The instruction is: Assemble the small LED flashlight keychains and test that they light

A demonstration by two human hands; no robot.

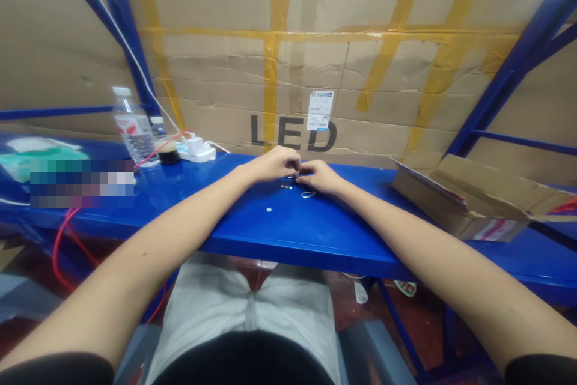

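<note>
Over the blue table (252,229), my two hands meet fingertip to fingertip. My left hand (277,163) is closed, its thumb and fingers bent together around something too small to make out. Against it, my right hand (319,176) also has its fingertips pinched, and what lies in them is hidden. Several tiny metal pieces (286,187) lie on the tabletop just below the fingers. Beside them, under my right hand, is a small metal loop (308,194) shaped like a clip. A small white disc (269,209) rests nearer the front edge.
An open cardboard box (473,199) stands on the right. At left are a water bottle (133,127), a small bottle of dark liquid (164,142), a white power strip (197,149) and a red cable (61,247). A large taped carton (216,84) marked LED walls off the back.
</note>
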